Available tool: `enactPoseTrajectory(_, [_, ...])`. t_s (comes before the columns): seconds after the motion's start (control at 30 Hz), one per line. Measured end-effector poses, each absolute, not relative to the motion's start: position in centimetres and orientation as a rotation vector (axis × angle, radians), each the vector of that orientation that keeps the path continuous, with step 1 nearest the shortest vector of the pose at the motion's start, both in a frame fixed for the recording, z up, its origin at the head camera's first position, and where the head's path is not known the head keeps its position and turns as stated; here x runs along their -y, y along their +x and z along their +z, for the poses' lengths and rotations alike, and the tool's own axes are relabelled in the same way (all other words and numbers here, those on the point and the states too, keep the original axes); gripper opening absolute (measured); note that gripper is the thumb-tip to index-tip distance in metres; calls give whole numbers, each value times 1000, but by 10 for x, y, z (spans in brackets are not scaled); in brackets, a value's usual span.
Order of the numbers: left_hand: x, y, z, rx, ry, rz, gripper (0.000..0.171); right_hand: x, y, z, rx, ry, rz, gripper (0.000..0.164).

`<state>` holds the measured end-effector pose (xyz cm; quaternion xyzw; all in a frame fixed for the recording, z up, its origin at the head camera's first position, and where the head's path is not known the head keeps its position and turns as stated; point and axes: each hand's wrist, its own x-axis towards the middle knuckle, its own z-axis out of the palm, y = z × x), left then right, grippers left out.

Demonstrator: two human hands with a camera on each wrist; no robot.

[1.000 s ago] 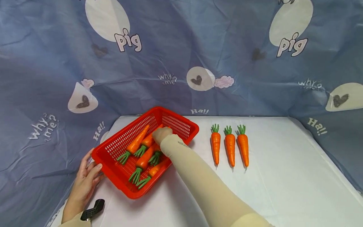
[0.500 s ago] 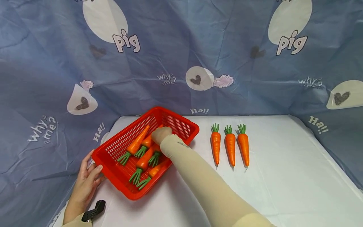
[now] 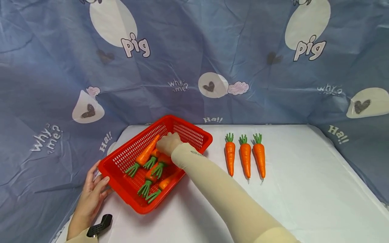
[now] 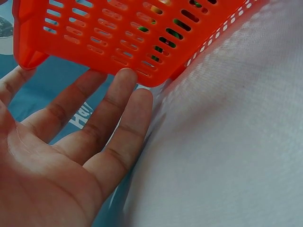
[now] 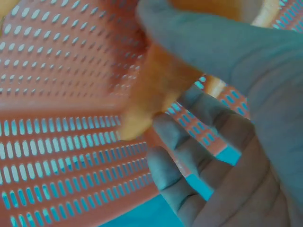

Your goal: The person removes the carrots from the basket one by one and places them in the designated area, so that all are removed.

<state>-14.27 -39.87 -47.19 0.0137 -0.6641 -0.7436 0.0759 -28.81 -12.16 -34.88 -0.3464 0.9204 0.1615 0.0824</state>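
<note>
A red slotted plastic basket (image 3: 121, 192) holds several orange carrots with green tops. My left hand (image 3: 89, 199) holds its left corner, thumb at the rim and fingers against the lower edge; in the left wrist view the fingers (image 4: 90, 127) are fairly long under the wall. My right hand (image 3: 168, 143) reaches inside the basket and grips a carrot (image 3: 164, 160), whose green top points toward me. In the right wrist view this carrot (image 5: 165, 75) lies between thumb and fingers, its tip bare and blurred. Left of that hand lies another carrot (image 3: 147, 152).
Three carrots lie side by side on the white cloth: left (image 3: 230, 155), middle (image 3: 245, 157) and right (image 3: 259, 157), green tops away from me. Behind the table hangs a blue printed curtain (image 3: 170, 60). A black strap device (image 3: 100, 225) sits at my left wrist.
My right hand has shifted slightly left inside the basket, and the gripped carrot's green top has moved left over a neighbouring carrot. My left hand and the basket stay put.
</note>
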Motion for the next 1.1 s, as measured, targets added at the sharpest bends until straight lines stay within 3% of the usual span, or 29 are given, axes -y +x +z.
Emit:
enactPoseTrajectory(0.17, [399, -143, -472, 2008, 80, -2230, 72, 116, -288, -345, -2735, -1177, 401, 43])
enactPoseTrajectory(0.47, [400, -142, -473, 1997, 55, -2236, 71, 99, -290, -338, -2665, -1276, 228, 34])
enactPoseTrajectory(1.1, [401, -141, -474, 2006, 50, -2225, 68, 58, -306, -321, -2622, -1333, -210, 54])
